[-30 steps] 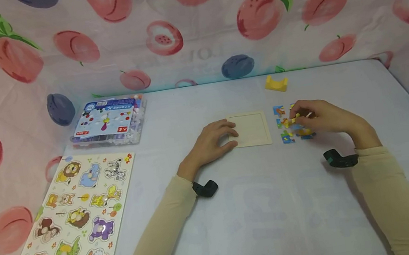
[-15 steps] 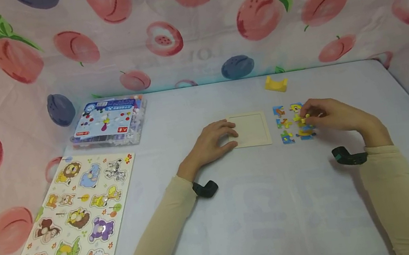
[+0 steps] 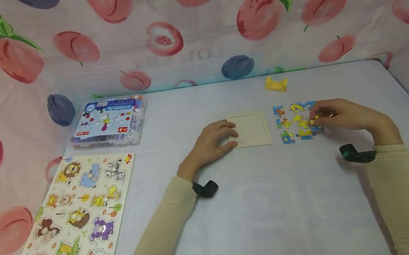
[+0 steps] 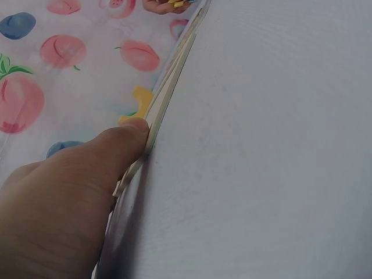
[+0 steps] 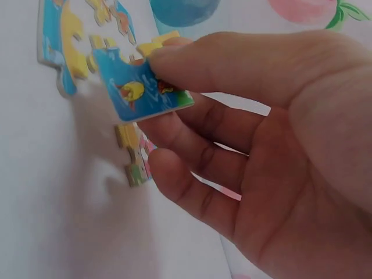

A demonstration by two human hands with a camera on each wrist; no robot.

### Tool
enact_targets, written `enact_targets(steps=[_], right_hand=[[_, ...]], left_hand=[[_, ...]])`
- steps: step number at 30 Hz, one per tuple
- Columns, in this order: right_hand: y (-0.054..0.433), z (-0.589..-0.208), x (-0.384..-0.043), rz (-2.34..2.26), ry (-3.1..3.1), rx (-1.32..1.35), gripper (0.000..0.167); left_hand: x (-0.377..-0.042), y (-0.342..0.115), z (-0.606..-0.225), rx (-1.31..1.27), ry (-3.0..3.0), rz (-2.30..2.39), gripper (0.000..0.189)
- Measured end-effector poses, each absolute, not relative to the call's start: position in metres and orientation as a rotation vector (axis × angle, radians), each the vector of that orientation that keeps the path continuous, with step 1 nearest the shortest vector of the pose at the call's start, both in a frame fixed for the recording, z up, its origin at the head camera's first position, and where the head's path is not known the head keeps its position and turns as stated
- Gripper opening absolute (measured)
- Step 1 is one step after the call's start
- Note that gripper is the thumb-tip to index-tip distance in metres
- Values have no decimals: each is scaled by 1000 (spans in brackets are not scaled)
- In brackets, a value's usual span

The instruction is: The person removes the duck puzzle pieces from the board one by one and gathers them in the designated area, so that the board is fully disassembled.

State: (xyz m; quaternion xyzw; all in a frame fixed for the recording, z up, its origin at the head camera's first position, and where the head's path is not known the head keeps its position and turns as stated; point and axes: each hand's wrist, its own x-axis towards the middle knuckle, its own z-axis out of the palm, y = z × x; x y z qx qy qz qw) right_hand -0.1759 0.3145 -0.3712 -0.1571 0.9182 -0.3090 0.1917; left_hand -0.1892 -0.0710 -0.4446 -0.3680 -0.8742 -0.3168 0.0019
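Note:
In the head view my left hand [image 3: 216,141] rests at the left edge of a pale wooden puzzle tray [image 3: 251,131], thumb and fingertips on its rim. The left wrist view shows the thumb [image 4: 131,136] on the tray's edge. My right hand [image 3: 343,115] is over the right side of a group of loose jigsaw pieces [image 3: 300,123] laid out beside the tray. Between thumb and fingers it pinches a blue jigsaw piece [image 5: 139,87] with a small yellow figure on it, raised above the table. Part of the group is hidden under that hand.
A yellow curved block [image 3: 276,84] stands behind the pieces. On the left lie a large animal peg puzzle board [image 3: 70,220] and a clear plastic case [image 3: 109,122] with a printed card. A peach-patterned cloth [image 3: 188,27] hangs behind the white table.
My right hand has moved to the right across the jigsaw pieces, uncovering the middle ones. The left hand and the tray have stayed put.

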Motion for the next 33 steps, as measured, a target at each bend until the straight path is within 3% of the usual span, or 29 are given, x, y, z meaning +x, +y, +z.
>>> enact_targets(steps=[19, 33], right_hand=[[334, -375, -179, -713, 2547, -332, 28], [338, -382, -180, -741, 2512, -319, 23]], left_hand=[[-189, -71, -443, -1142, -2759, -991, 21], [-189, -71, -445, -1149, -2744, -1007, 21]])
